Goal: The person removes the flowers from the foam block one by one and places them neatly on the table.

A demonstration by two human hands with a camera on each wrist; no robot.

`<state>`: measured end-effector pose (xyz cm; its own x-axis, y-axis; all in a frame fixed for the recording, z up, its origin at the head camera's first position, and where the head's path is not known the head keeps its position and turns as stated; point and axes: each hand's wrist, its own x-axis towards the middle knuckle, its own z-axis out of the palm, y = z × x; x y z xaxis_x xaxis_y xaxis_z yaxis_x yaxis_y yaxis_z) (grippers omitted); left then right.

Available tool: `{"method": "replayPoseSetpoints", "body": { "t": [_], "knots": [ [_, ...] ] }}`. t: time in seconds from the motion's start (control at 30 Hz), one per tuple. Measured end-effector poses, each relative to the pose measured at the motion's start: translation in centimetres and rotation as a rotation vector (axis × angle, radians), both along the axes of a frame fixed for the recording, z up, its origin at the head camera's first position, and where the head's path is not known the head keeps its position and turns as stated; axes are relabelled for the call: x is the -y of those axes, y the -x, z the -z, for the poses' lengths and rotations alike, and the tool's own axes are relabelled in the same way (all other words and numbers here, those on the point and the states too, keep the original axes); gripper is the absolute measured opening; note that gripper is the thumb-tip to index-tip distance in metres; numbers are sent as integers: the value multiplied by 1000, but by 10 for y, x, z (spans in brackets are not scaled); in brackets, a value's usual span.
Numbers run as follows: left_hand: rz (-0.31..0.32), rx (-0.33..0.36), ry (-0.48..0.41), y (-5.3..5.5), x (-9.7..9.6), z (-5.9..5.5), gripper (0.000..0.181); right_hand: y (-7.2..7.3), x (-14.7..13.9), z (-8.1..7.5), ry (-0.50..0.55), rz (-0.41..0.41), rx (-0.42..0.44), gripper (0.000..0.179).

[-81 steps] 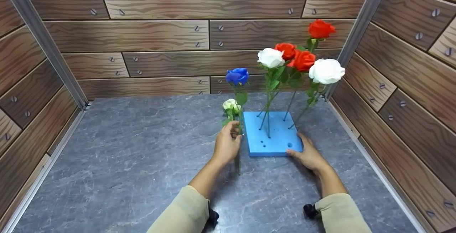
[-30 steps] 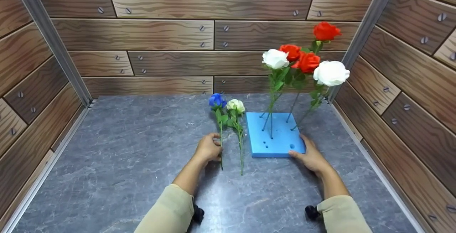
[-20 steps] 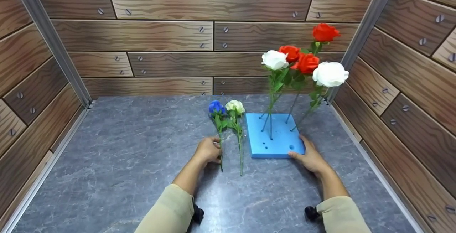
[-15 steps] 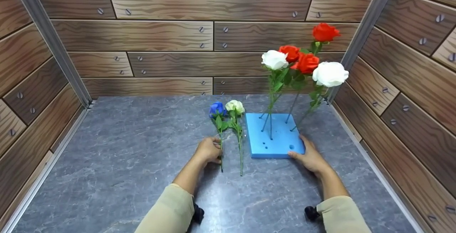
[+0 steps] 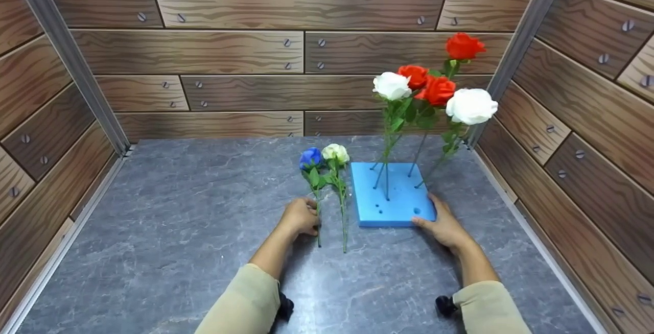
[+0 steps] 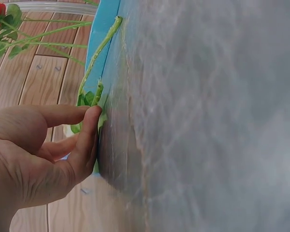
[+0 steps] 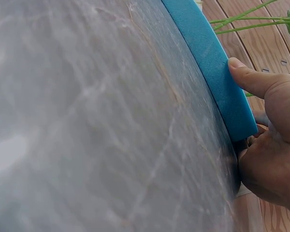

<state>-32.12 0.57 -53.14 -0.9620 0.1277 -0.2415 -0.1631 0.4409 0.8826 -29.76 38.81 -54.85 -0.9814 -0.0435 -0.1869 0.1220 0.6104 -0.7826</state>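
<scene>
My left hand (image 5: 300, 216) pinches the lower stem of a blue rose (image 5: 310, 159) between thumb and fingertips. Its bloom lies toward the back of the table, and the stem end (image 6: 98, 91) pokes out past the fingertips in the left wrist view. Just right of it lies a pale greenish-white rose (image 5: 335, 153), roughly parallel. My right hand (image 5: 443, 224) grips the near right corner of a blue foam block (image 5: 368, 214), thumb on its front edge (image 7: 217, 72). From the block rise red roses (image 5: 464, 46) and white roses (image 5: 471, 106), their stems in its holes.
Small holes (image 5: 378, 208) and one larger hole (image 5: 417, 211) show in the block's near part. The grey marbled table (image 5: 194, 211) is bounded by wood-patterned walls (image 5: 204, 53) at the back and both sides.
My left hand has moved left and lowered the blue rose from upright to lying beside the pale rose, then drawn it slightly nearer. My right hand has stayed on the block.
</scene>
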Motion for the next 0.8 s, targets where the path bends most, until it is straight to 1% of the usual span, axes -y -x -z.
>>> {"method": "replayPoseSetpoints", "body": {
  "t": [0.17,0.23,0.33,0.4,0.47,0.53,0.6,0.8],
  "knots": [
    [4,-10,44,0,0,-1,44,0,0,0,2,5,3,109],
    [10,-29,82,0,0,-1,49,0,0,1,3,9,8,109],
    [14,-69,135,0,0,-1,61,-1,0,2,5,9,8,109],
    [10,-115,184,1,-2,0,66,-1,0,3,8,10,5,109],
    [1,-164,227,1,-4,-1,65,0,0,3,9,9,0,108],
    [-9,-206,253,2,-8,-2,61,0,0,4,12,10,0,108],
    [-12,-231,242,2,-12,-4,56,0,0,4,11,11,2,108],
    [28,-251,70,3,-35,-11,49,0,0,2,11,15,-6,108]
  ]
}}
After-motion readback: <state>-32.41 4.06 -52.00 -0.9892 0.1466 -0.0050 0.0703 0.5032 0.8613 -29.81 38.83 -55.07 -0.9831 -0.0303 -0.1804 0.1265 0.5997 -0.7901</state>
